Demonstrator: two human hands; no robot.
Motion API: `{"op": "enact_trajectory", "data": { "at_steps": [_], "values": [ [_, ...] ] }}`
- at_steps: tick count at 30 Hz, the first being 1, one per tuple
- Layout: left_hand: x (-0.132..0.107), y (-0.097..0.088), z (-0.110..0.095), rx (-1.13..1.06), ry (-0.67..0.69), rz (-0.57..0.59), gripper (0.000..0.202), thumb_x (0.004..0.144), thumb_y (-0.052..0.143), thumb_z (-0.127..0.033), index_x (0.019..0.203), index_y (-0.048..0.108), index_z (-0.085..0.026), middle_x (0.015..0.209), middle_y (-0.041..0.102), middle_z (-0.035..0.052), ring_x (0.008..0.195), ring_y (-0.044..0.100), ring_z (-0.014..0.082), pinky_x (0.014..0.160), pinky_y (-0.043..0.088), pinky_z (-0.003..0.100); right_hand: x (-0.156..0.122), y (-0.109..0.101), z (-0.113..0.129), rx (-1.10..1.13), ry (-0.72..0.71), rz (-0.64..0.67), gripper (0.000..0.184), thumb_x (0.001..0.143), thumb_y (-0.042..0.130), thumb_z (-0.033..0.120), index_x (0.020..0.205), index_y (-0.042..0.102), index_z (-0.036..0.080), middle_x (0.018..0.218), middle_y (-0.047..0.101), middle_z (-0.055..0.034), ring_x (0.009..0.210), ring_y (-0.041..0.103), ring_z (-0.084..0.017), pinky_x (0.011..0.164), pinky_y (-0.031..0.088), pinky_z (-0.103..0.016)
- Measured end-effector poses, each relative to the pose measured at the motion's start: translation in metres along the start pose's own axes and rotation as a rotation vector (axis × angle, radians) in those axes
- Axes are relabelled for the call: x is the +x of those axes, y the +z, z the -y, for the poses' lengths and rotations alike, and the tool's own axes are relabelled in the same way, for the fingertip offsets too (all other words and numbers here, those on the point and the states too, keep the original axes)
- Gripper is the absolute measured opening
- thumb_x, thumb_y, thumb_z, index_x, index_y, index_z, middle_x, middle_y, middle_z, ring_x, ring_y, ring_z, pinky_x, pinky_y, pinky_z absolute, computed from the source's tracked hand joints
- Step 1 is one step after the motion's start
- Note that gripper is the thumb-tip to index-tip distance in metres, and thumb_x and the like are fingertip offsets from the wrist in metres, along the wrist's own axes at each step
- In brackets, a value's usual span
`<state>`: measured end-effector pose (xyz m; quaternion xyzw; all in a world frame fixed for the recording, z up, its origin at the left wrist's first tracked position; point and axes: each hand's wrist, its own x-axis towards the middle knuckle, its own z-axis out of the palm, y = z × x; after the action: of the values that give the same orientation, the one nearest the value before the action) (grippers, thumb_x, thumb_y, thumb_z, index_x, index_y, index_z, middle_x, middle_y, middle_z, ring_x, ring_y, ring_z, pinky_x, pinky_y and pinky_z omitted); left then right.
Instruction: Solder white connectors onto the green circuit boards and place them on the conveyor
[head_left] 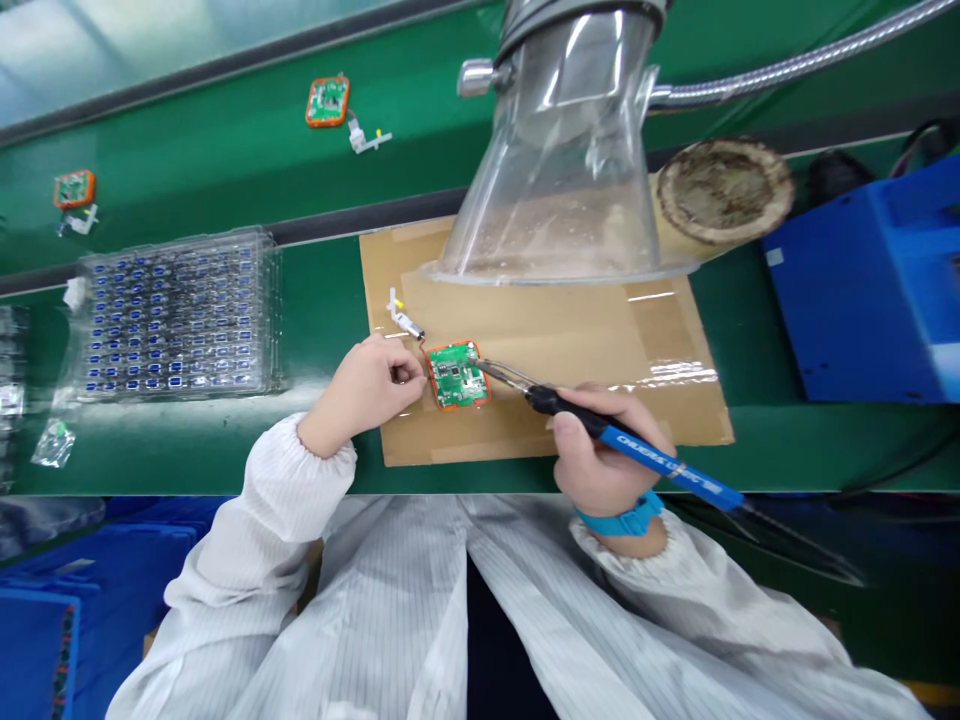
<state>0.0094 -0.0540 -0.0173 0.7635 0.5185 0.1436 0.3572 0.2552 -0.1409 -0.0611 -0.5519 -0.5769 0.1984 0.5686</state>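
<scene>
A green circuit board [455, 378] in an orange frame lies on a tan cardboard sheet [570, 340]. My right hand [611, 455] grips a soldering iron [645, 455] by its blue handle, with the metal tip over the board's upper right part. At the board's left edge, my left hand [375, 388] is closed in a pinch; whatever sits between the fingertips is too small to tell. Just above those fingers, a small white part with a yellow tip [405, 321] lies on the cardboard, joined to the board by thin wires.
A clear fume hood [562, 190] on a metal hose [795, 75] hangs over the cardboard. Stacked clear trays [176, 315] of small blue-marked parts stand left. A blue box [870, 290] is at right, beside a round crusted pot [724, 190]. Framed boards [328, 102] lie on the green strip behind.
</scene>
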Motion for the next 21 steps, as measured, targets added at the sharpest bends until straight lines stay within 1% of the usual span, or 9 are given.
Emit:
{"op": "enact_trajectory", "data": {
  "at_steps": [3,6,8,10,12,14,16,18,21],
  "values": [
    [-0.002,0.000,-0.004,0.088,0.011,0.025,0.012,0.077,0.068,-0.012,0.068,0.064,-0.019,0.075,0.066,0.0027,0.082,0.057,0.0209,0.085,0.050,0.038,0.005,-0.009,-0.009,-0.004,-0.031,-0.085,0.013,0.087,0.075,0.027,0.099,0.076,0.022,0.083,0.074,-0.0049,0.068,0.071,-0.020,0.061,0.056,-0.034],
    [-0.003,-0.007,-0.007,0.107,-0.058,0.043,0.014,0.076,0.067,-0.012,0.066,0.062,-0.019,0.077,0.066,0.0049,0.085,0.060,0.0223,0.083,0.051,0.039,0.007,-0.016,-0.018,-0.036,-0.035,-0.152,0.012,0.087,0.076,0.029,0.097,0.076,0.022,0.082,0.074,-0.0046,0.065,0.070,-0.020,0.059,0.055,-0.034],
    [0.000,-0.018,-0.004,-0.088,-0.155,0.092,0.014,0.081,0.068,-0.019,0.068,0.063,-0.018,0.077,0.069,0.0048,0.079,0.063,0.0200,0.079,0.054,0.037,0.007,-0.017,-0.021,-0.040,-0.009,-0.167,0.012,0.087,0.076,0.030,0.096,0.076,0.022,0.083,0.074,-0.0047,0.065,0.071,-0.021,0.060,0.056,-0.035],
    [0.008,-0.033,0.004,-0.405,-0.273,0.143,0.017,0.085,0.071,-0.030,0.075,0.065,-0.018,0.084,0.074,0.0067,0.075,0.067,0.0176,0.074,0.057,0.035,0.006,-0.018,-0.023,-0.023,0.007,-0.153,0.012,0.086,0.076,0.029,0.097,0.076,0.023,0.084,0.074,-0.0044,0.068,0.071,-0.021,0.062,0.056,-0.036],
    [0.021,-0.051,0.016,-0.662,-0.382,0.129,0.025,0.084,0.076,-0.037,0.079,0.064,-0.016,0.090,0.076,0.0098,0.071,0.069,0.0165,0.069,0.059,0.033,0.006,-0.018,-0.023,-0.009,-0.014,-0.114,0.015,0.085,0.077,0.026,0.100,0.076,0.024,0.086,0.075,-0.0045,0.071,0.072,-0.022,0.062,0.057,-0.036],
    [0.041,-0.072,0.030,-0.771,-0.445,0.026,0.029,0.079,0.081,-0.037,0.079,0.062,-0.016,0.085,0.074,0.0088,0.064,0.067,0.0149,0.063,0.058,0.031,0.005,-0.018,-0.022,0.003,-0.059,-0.074,0.020,0.084,0.078,0.023,0.104,0.076,0.026,0.089,0.076,-0.0050,0.074,0.073,-0.024,0.063,0.058,-0.037],
    [0.069,-0.091,0.041,-0.804,-0.425,-0.127,0.028,0.076,0.081,-0.031,0.078,0.058,-0.016,0.077,0.071,0.0053,0.062,0.066,0.0146,0.064,0.059,0.032,0.005,-0.018,-0.020,0.020,-0.098,-0.045,0.024,0.083,0.078,0.022,0.107,0.076,0.027,0.090,0.077,-0.0057,0.076,0.073,-0.026,0.066,0.061,-0.040],
    [0.104,-0.109,0.049,-0.837,-0.314,-0.279,0.025,0.079,0.077,-0.030,0.080,0.055,-0.017,0.080,0.071,0.0055,0.072,0.070,0.0183,0.074,0.062,0.037,0.006,-0.018,-0.019,0.028,-0.119,-0.023,0.025,0.084,0.077,0.021,0.108,0.075,0.027,0.090,0.077,-0.0059,0.077,0.074,-0.027,0.070,0.062,-0.042],
    [0.160,-0.128,0.060,-0.800,-0.087,-0.491,0.020,0.089,0.065,-0.037,0.091,0.058,-0.018,0.102,0.074,0.0099,0.099,0.072,0.0238,0.092,0.060,0.042,0.007,-0.018,-0.016,0.020,-0.135,0.001,0.021,0.086,0.074,0.018,0.106,0.074,0.025,0.089,0.076,-0.0047,0.076,0.074,-0.024,0.072,0.063,-0.039]
  ]
}}
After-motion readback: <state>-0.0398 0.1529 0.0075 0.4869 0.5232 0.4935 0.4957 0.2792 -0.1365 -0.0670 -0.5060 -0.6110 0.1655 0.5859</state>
